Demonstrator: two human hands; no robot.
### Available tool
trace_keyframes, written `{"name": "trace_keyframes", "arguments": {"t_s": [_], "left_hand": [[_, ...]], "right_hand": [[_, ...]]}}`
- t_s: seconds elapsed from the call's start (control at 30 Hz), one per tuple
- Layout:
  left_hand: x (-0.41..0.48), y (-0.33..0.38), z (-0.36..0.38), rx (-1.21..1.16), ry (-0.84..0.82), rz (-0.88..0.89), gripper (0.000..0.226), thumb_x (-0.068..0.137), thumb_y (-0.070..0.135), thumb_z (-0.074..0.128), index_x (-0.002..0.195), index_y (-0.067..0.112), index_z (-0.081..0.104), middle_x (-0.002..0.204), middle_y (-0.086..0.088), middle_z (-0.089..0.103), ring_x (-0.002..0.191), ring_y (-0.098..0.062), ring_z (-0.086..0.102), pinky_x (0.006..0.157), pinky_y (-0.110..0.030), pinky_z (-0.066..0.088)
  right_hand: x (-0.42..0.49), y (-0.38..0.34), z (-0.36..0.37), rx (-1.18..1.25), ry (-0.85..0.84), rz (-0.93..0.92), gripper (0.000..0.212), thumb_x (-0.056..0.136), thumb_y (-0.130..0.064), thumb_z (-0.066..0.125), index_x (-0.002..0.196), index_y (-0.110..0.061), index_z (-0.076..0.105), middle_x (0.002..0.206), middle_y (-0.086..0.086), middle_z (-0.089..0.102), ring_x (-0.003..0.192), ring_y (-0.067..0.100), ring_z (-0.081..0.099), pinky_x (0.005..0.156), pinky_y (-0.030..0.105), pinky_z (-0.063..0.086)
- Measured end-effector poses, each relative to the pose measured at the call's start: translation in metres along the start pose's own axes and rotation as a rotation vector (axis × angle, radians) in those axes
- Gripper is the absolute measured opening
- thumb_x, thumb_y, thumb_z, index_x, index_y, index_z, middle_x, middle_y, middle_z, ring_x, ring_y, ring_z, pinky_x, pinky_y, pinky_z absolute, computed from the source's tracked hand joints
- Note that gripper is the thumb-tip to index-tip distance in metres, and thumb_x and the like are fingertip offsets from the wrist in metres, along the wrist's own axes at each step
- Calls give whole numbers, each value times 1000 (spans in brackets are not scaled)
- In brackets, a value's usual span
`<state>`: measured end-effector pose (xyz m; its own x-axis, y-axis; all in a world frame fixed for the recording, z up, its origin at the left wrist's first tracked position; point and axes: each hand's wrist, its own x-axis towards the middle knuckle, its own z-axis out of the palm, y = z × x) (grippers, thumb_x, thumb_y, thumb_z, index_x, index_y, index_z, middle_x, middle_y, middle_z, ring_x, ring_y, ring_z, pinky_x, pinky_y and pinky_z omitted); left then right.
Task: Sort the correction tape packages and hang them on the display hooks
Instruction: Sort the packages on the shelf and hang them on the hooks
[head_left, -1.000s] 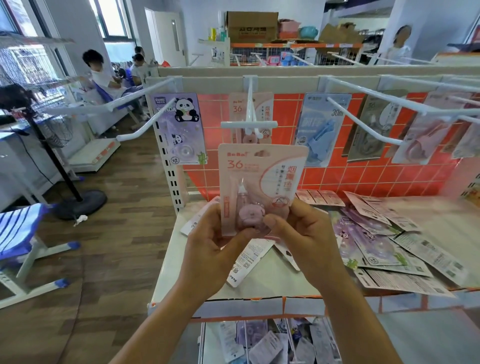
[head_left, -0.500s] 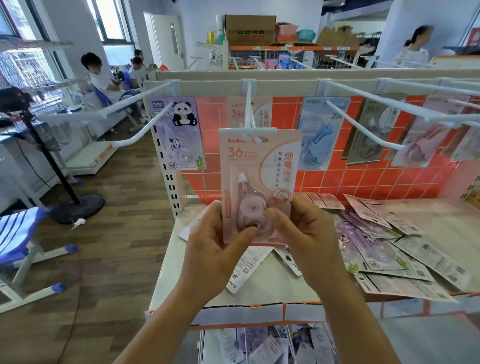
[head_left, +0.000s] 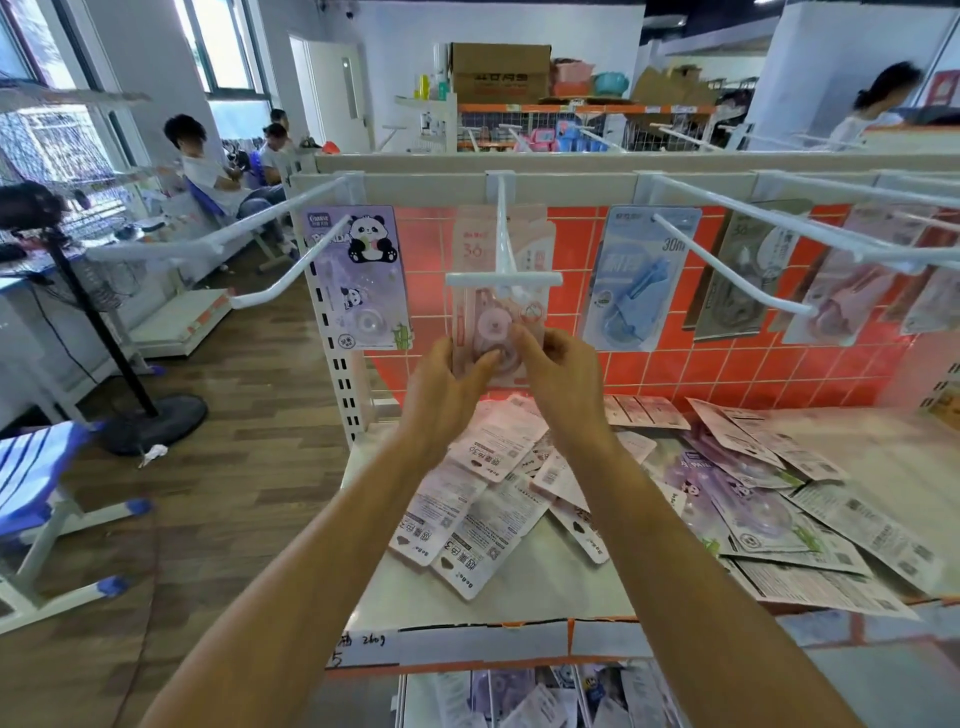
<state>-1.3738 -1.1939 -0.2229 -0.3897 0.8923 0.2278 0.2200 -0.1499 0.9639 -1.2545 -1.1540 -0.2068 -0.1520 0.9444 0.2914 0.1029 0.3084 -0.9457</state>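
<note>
1. Here, at far left, a purple panda-printed card package (head_left: 358, 275) hung flat against the orange tiled back panel (head_left: 701, 374).
2. The left hand (head_left: 447, 384) pinched the lower left edge of the pale pink blister-card correction tape package (head_left: 493, 332) between thumb and fingers.
3. That package stood upright behind the crossbar of the white wire centre hook (head_left: 501, 244), close to the panel. Blur hid whether its top was threaded.
4. The right hand (head_left: 558, 374) pinched the package's lower right edge.
5. A light blue card package (head_left: 639, 280) hung just beside, further right.
6. Loose pink, purple and white card packages (head_left: 727, 493) lay overlapping on the white metal shelf (head_left: 519, 597) below.
</note>
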Motion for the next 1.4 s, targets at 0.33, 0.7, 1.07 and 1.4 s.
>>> {"name": "trace_keyframes", "arguments": {"t_s": [0.33, 0.7, 1.07, 1.4], "left_hand": [[30, -5, 4, 66, -11, -48, 18, 92, 33, 61, 96, 16, 57, 92, -3, 66, 89, -20, 65, 80, -32, 56], [-45, -104, -20, 1160, -336, -222, 70, 88, 48, 58, 141, 11, 32, 139, -18, 42, 127, -34, 42, 103, -43, 39], [-71, -95, -38, 869, -149, -284, 33, 96, 7, 42, 125, 11, 57, 125, -11, 59, 109, -27, 58, 90, -33, 49], [-91, -62, -67, 262, -266, -309, 45, 87, -11, 54, 101, 30, 66, 103, 11, 71, 103, -1, 62, 89, -23, 47]], "right_hand": [[32, 8, 9, -51, 16, 77, 38, 85, -46, 63, 89, -9, 69, 78, 3, 68, 68, 13, 60, 66, 30, 51], [-73, 111, 31, -472, -408, 125, 34, 90, -9, 56, 123, -16, 61, 116, 1, 67, 104, 14, 61, 93, 25, 47], [-93, 121, 30, -600, -442, -165, 29, 92, -14, 52, 116, -16, 68, 133, 2, 58, 124, 22, 48, 100, 28, 35], [-84, 66, 3, -14, -63, 1, 16, 89, -12, 62, 95, -23, 73, 80, -20, 68, 76, -4, 63, 72, 22, 53]]}}
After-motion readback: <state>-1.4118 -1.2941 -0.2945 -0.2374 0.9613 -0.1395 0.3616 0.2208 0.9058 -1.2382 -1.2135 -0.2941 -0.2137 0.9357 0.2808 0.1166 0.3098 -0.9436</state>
